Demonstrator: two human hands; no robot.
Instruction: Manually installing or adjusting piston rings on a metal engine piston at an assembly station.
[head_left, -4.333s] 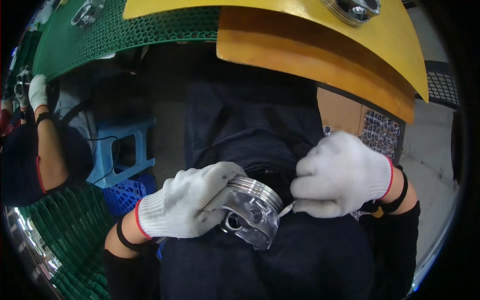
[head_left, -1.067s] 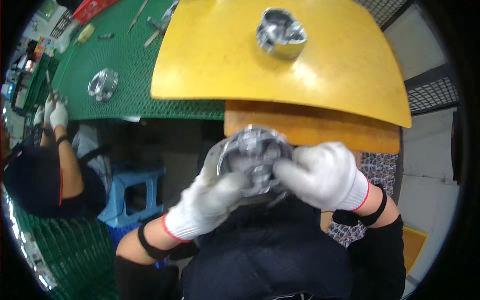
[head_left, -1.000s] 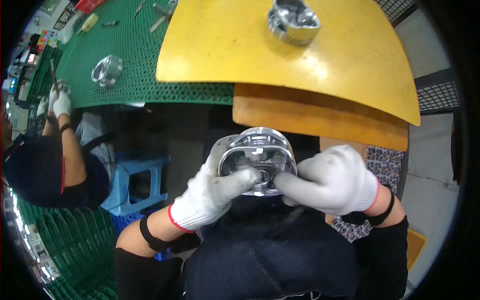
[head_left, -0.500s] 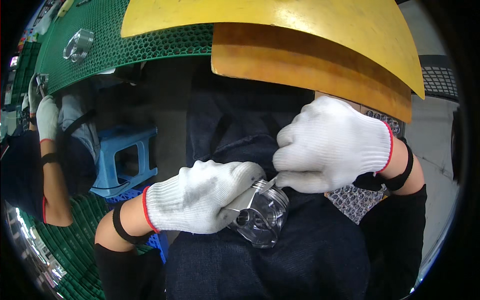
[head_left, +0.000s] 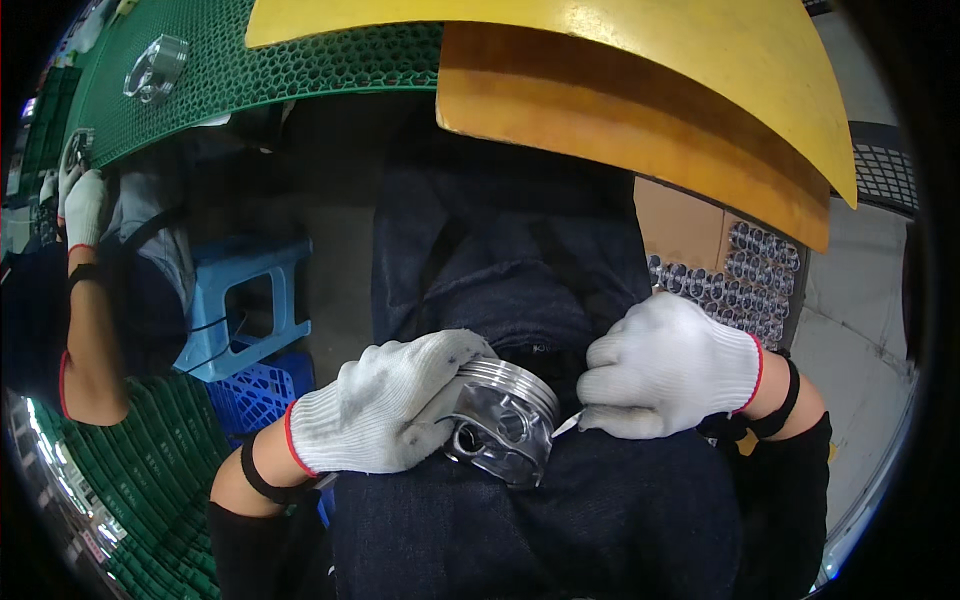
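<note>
A shiny metal piston (head_left: 505,425) rests above my lap, tilted, with its ring grooves toward the upper right and its pin bore facing me. My left hand (head_left: 390,405), in a white knit glove with grey smudges, is closed around the piston's left side. My right hand (head_left: 665,370), gloved alike, is closed in a pinch on a thin pointed metal blade (head_left: 567,425). The blade's tip is close to the piston's right edge; whether it touches I cannot tell. Its handle is hidden within my right fist.
Ahead is a green mesh-topped table (head_left: 330,75) bearing another piston (head_left: 156,70). Yellow panels (head_left: 620,90) overhang at front right. Rows of pistons (head_left: 765,270) lie beside cardboard at right. A co-worker's gloved hand (head_left: 88,205), a blue stool (head_left: 200,330) and green crates (head_left: 165,480) are left.
My right hand has moved down and away from the piston's top grooves, with the blade now at its right edge. The piston has turned in my left hand, showing more of its grooves.
</note>
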